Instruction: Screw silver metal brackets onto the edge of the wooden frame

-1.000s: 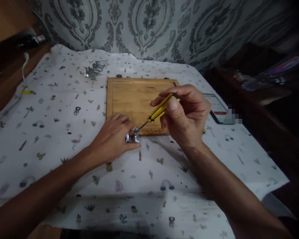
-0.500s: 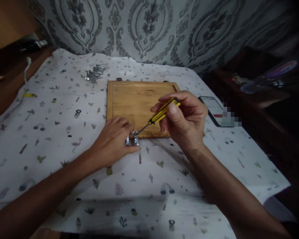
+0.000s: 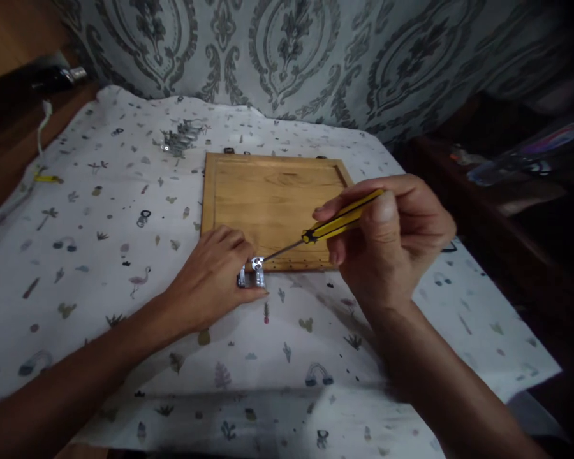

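Note:
A wooden panel (image 3: 272, 197) with a raised frame lies flat on the patterned cloth. At its near edge, left of the middle, is a shiny metal hinge (image 3: 257, 271). My left hand (image 3: 222, 264) grips that hinge, with its thumb on the near side and its fingers over the panel. In my right hand (image 3: 392, 236) is a yellow and black screwdriver (image 3: 339, 220), pinched by the handle and tilted low. The screwdriver's tip meets the hinge or lies right beside it; the exact contact is too small to tell.
Several metal hinges (image 3: 182, 137) lie in a pile behind the panel's left side. A phone (image 3: 449, 247) is mostly hidden behind my right hand. A plastic bottle (image 3: 526, 153) lies at the right, and a white cable (image 3: 43, 131) with a yellow piece (image 3: 48, 179) at the left.
My right hand has moved right and now covers most of the phone. The screwdriver leans lower than before, its tip still by the hinge. My left hand has kept its hold.

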Available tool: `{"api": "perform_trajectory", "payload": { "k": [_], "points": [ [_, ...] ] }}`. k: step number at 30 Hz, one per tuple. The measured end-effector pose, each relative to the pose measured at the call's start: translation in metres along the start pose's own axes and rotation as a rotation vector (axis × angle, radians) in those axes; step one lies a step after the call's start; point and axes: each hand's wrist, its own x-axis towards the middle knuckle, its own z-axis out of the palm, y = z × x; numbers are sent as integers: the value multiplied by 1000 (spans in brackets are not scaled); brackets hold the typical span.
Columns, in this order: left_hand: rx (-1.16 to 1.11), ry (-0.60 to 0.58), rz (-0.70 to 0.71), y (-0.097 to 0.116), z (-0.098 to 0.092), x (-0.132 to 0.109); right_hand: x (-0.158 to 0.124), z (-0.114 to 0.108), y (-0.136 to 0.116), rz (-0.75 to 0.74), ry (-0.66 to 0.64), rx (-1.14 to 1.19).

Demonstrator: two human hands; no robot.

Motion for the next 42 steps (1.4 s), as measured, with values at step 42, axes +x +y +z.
{"api": "perform_trajectory", "payload": {
  "k": [42],
  "points": [
    [-9,-13,-10,1,0,1,9,4,-12,98,-240,-85]
  ]
}}
